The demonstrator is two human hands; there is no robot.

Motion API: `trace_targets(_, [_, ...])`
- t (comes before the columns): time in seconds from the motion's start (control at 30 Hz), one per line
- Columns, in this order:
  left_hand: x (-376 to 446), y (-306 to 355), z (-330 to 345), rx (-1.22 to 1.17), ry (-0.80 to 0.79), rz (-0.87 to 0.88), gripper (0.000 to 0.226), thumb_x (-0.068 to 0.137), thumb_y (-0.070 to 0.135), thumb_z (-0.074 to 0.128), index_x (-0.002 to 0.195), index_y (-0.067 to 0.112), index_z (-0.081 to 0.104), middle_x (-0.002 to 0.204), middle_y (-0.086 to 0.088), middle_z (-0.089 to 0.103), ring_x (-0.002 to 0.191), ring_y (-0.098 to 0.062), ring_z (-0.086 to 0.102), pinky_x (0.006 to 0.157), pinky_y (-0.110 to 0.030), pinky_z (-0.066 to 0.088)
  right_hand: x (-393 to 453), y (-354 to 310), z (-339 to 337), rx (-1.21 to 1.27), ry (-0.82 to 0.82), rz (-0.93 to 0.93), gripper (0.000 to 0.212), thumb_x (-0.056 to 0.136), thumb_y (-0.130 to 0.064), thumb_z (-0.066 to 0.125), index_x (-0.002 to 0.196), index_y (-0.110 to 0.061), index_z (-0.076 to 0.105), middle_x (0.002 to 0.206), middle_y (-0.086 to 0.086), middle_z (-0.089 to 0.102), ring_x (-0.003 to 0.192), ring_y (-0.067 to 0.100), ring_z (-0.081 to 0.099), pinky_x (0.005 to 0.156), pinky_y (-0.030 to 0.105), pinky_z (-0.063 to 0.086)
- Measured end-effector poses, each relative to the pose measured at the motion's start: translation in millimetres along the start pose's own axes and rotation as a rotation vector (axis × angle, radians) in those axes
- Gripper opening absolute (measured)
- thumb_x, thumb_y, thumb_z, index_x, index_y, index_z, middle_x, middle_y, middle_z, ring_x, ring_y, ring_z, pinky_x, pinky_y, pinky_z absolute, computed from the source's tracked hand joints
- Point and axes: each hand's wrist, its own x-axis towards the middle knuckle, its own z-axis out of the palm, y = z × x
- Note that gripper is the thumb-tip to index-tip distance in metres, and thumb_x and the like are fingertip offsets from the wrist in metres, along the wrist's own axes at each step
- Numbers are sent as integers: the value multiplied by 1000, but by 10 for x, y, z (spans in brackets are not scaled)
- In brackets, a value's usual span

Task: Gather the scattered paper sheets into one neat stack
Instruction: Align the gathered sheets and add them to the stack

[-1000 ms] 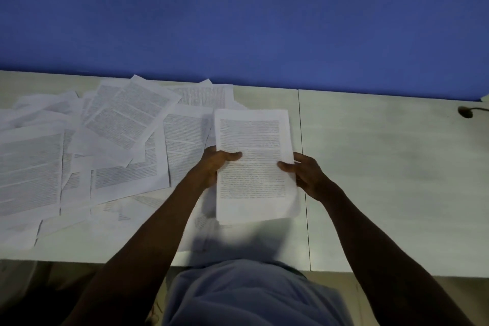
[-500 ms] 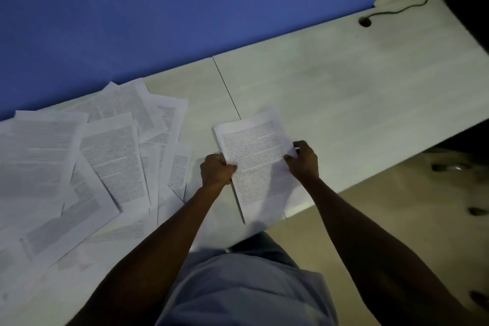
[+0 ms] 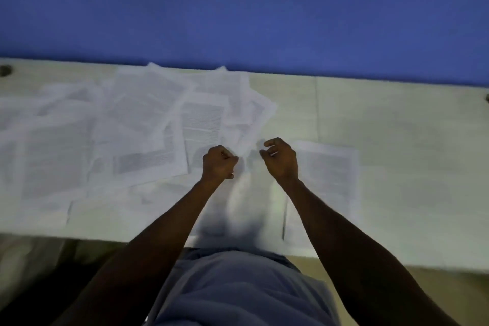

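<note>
Several printed paper sheets (image 3: 148,124) lie scattered and overlapping on the left half of the pale table (image 3: 410,153). A small stack of sheets (image 3: 329,180) lies flat near the front edge, just right of my right hand and partly under that forearm. My left hand (image 3: 218,164) is curled into a fist at the right edge of the scattered sheets, with nothing visible in it. Beside it my right hand (image 3: 280,159) hovers with fingers loosely bent and apart, holding nothing. The picture is blurred between the hands.
A blue wall (image 3: 238,8) runs behind the table. A seam (image 3: 316,108) divides the tabletop. Cable holes sit at the back left (image 3: 5,70) and far right (image 3: 487,98). The right half of the table holds no paper.
Both hands have let go of the sheets they held; those sheets now lie on the table to the right. The hands have moved left towards the scattered paper.
</note>
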Motion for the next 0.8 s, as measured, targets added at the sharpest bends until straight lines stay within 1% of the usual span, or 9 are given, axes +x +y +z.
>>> trace_targets(0.17, [-6, -312, -1020, -144, 266, -95, 17, 83, 10, 79, 76, 6, 64, 67, -9, 67, 52, -21, 65, 57, -44, 64, 29, -842, 900, -2, -286, -142, 16, 89, -23, 77, 102, -17, 72, 95, -3, 73, 79, 10, 67, 78, 28, 55])
trace_targets(0.27, [49, -543, -1599, -224, 389, -147, 12, 81, 7, 75, 81, -2, 67, 68, -9, 67, 52, -23, 64, 59, -50, 64, 0, -1246, 1409, -30, -366, -173, 18, 90, -21, 76, 106, -13, 73, 103, 3, 76, 85, 11, 67, 82, 28, 55])
trace_targets(0.37, [245, -791, -2061, -179, 478, -148, 11, 79, 9, 71, 81, -2, 69, 66, -6, 69, 55, -27, 67, 63, -52, 64, -1, -1498, 1772, -96, -318, -164, 31, 90, -23, 77, 117, -9, 71, 117, 8, 73, 100, 17, 68, 85, 25, 48])
trace_targets(0.43, [461, -881, -2389, -119, 510, -150, 10, 78, 13, 70, 81, 3, 71, 74, -5, 74, 66, -29, 72, 72, -41, 64, 35, -1656, 2013, -194, -205, -87, 46, 91, -31, 76, 129, -9, 63, 127, 12, 67, 114, 27, 66, 93, 38, 50])
trace_targets(0.5, [714, -881, -2680, -6, 512, -130, 12, 79, 13, 72, 86, 4, 73, 90, -8, 77, 84, -25, 73, 76, -23, 51, 92, -1816, 2217, -352, -124, 16, 60, 92, -40, 71, 138, -6, 54, 134, 15, 62, 122, 34, 61, 101, 47, 47])
trace_targets(0.53, [866, -860, -2829, 43, 510, -106, 15, 80, 12, 73, 91, 2, 74, 99, -10, 77, 93, -25, 71, 78, -19, 43, 137, -1913, 2321, -391, -106, 68, 65, 92, -44, 69, 140, -4, 50, 136, 16, 59, 124, 36, 59, 102, 49, 45])
trace_targets(0.6, [1156, -756, -3079, 99, 485, -60, 26, 82, 9, 73, 105, -3, 72, 111, -15, 74, 107, -30, 68, 82, -21, 40, 262, -2067, 2479, -384, -89, 170, 75, 91, -49, 70, 142, -1, 44, 140, 19, 55, 127, 38, 55, 104, 51, 45])
trace_targets(0.67, [1450, -648, -3265, 140, 424, -35, 35, 85, 9, 72, 116, -7, 65, 118, -21, 70, 114, -34, 64, 92, -28, 43, 372, -2195, 2594, -359, -72, 265, 86, 87, -55, 74, 144, -1, 40, 143, 20, 49, 131, 38, 50, 106, 51, 44])
trace_targets(0.8, [1976, -430, -3409, 251, 280, -61, 52, 86, 18, 72, 127, -5, 51, 131, -26, 55, 125, -40, 53, 105, -40, 41, 568, -2389, 2770, -274, -58, 462, 108, 72, -63, 84, 148, -5, 33, 149, 21, 36, 139, 37, 39, 113, 51, 40])
